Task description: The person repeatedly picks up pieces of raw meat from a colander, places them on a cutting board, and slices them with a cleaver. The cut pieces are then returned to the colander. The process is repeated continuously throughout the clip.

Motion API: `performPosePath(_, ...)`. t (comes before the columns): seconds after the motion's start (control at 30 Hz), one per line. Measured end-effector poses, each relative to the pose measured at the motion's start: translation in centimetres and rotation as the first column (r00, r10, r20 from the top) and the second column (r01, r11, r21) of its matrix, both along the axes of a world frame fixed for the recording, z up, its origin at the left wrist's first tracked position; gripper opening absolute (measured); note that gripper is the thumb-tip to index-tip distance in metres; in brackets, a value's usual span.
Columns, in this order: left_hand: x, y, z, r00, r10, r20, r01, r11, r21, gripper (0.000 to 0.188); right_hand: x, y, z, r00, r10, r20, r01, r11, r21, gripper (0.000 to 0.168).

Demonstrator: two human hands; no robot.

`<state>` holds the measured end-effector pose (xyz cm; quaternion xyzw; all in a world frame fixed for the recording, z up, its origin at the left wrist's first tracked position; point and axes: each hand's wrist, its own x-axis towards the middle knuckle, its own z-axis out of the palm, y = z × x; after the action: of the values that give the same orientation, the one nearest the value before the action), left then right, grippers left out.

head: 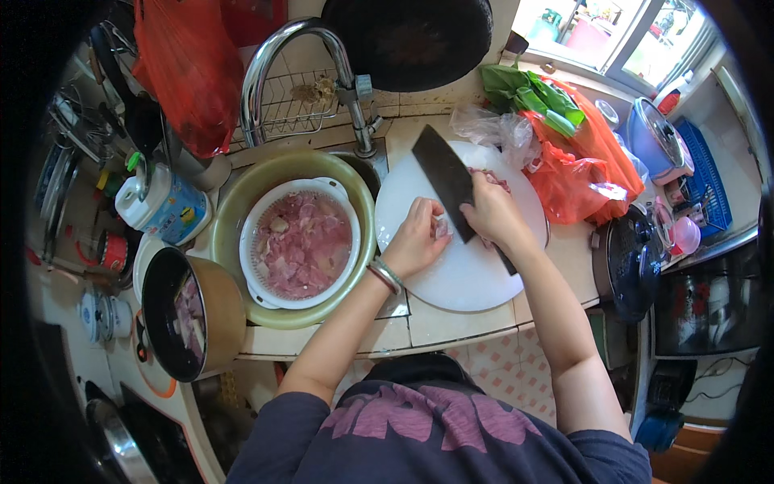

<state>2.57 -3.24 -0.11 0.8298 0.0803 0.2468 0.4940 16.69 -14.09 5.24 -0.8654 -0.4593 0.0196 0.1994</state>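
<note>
My right hand [493,209] grips a dark-bladed cleaver [440,172], thumb and fingers pressed on either side of the blade near its handle. Left of the blade, my left hand [420,236] has its fingers curled around a small pale piece, perhaps meat or fat [444,228]. A bracelet circles that wrist. Both hands are over a round white cutting board [459,290]. Beyond my right hand lies some raw meat [497,180], partly hidden by the hand and the cleaver.
Left, a white strainer basket [248,242] holding sliced meat in pinkish liquid sits inside a yellow-green basin [224,242]. A pot [227,314] with more meat stands nearer. A chrome faucet [290,30] arches behind. Red plastic bags [574,187] with leafy greens [532,94] border the board's right.
</note>
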Motion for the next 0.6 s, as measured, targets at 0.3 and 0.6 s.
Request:
performPosePath(0.3, 0.5, 0.2, -1.4, 0.999, -0.031, 0.028, 0.027, 0.991, 0.132, 0.036, -3.5, -5.1, 4.5, 0.998, -0.057, -0.018, 0.056, 0.998, -0.042, 0.038)
performPosePath(0.6, 1.0, -0.2, -2.1, 0.991, 0.057, 0.120, -0.083, 0.972, 0.219, 0.021, -5.1, -5.0, 3.6, 1.000, 0.007, 0.023, -0.006, 0.999, -0.034, 0.030)
